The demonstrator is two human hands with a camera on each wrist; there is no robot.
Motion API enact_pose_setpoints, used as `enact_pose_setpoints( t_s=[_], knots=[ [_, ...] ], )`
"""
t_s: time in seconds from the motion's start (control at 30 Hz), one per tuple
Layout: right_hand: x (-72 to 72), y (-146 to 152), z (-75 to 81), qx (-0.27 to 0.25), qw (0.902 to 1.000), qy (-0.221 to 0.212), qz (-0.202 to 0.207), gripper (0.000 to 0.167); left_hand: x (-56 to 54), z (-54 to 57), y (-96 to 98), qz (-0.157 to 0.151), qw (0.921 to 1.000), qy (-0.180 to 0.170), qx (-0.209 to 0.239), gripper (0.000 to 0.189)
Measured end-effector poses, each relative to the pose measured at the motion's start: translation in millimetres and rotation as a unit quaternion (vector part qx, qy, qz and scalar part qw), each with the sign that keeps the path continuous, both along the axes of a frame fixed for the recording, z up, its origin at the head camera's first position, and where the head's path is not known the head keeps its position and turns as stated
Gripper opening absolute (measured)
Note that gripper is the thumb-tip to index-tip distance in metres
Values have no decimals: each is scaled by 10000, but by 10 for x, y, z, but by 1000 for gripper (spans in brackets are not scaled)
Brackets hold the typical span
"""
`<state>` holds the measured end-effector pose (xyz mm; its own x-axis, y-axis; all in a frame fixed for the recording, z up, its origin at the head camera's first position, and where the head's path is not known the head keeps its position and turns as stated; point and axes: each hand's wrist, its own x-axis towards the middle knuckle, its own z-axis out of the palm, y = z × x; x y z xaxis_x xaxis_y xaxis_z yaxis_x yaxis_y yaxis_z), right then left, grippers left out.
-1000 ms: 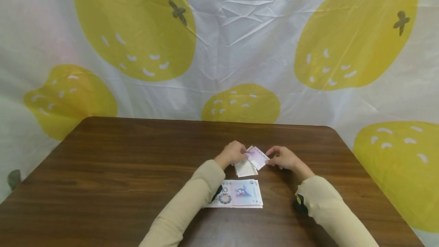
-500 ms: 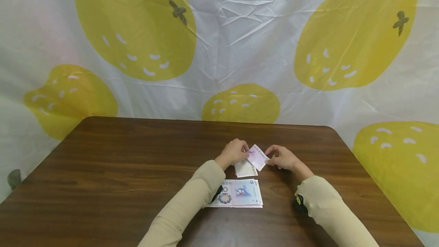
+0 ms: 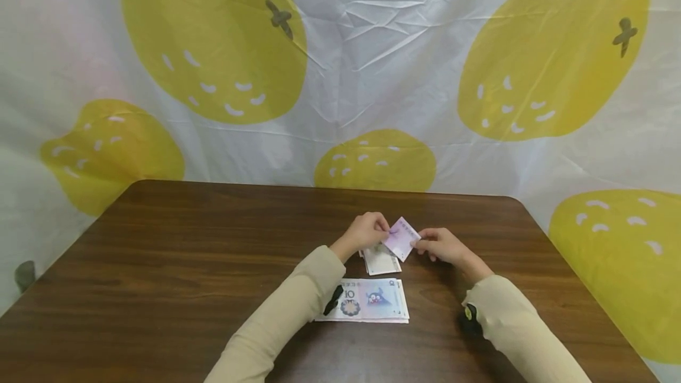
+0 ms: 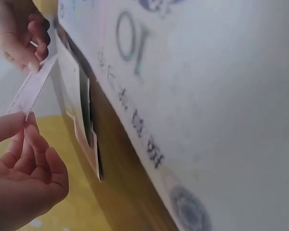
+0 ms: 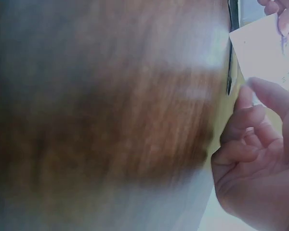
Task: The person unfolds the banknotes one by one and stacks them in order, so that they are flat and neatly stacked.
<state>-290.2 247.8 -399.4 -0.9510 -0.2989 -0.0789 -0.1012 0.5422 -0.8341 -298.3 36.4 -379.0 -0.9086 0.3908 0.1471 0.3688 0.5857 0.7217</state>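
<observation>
A small pale purple play banknote (image 3: pixel 402 240) is held up at a tilt between my two hands. My left hand (image 3: pixel 367 230) pinches its left side between thumb and fingertips; in the left wrist view the left hand (image 4: pixel 29 168) has its other fingers curled in. On the opposite side, my right hand (image 3: pixel 443 246) pinches the edge, and the right wrist view has that right hand's (image 5: pixel 260 139) thumb and index finger meeting at the note's corner. Under the raised note lies a small pile of whitish notes (image 3: pixel 382 262), partly hidden by it and the left hand.
Nearer on the brown wooden table (image 3: pixel 213 265) lies a stack of larger notes (image 3: pixel 380 299) printed with a 10 and a blue cartoon figure. My left sleeve (image 3: pixel 287 306) covers its left end. Behind the table hangs a white curtain (image 3: pixel 340 93) with yellow fruit prints.
Both hands keep hold of the purple note, which has risen off the small pile and shifted slightly right. The left hand has moved a little up and right; the larger stack stays put.
</observation>
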Motion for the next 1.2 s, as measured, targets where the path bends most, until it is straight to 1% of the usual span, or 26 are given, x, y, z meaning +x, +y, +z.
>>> enact_pose_setpoints(
  t_s=[0.1,0.17,0.3,0.4,0.53,0.7,0.8,0.9,1.0,1.1,1.2],
  knots=[
    [-2,3,18,-336,9993,-122,-125,20,2,25,-45,-72,9991,-248,344,5],
    [2,-1,48,-530,9983,-188,-166,22,5,32,-81,-108,9968,-465,641,5],
    [43,-46,145,-777,9966,-245,-151,24,14,39,-152,-200,9838,-1053,1439,7],
    [85,-94,205,-923,9953,-268,-107,25,17,31,-205,-303,9741,-1297,1826,8],
    [116,-144,240,-949,9952,-255,-18,24,15,19,-279,-486,9730,-1282,1856,9],
    [131,-207,253,-911,9954,-222,169,23,25,36,-344,-494,9707,-1379,1906,14],
    [144,-244,263,-881,9954,-165,352,25,40,55,-367,-527,9693,-1297,2021,20],
    [158,-275,271,-816,9956,-121,455,26,48,63,-395,-682,9712,-1053,2026,29],
    [167,-300,274,-774,9959,-109,448,27,49,54,-428,-886,9747,-824,1881,33],
    [168,-320,265,-731,9961,-97,480,29,52,42,-461,-1007,9779,-639,1715,31],
    [166,-338,250,-705,9961,-64,526,28,53,34,-491,-1013,9832,-363,1475,26]
  ],
)
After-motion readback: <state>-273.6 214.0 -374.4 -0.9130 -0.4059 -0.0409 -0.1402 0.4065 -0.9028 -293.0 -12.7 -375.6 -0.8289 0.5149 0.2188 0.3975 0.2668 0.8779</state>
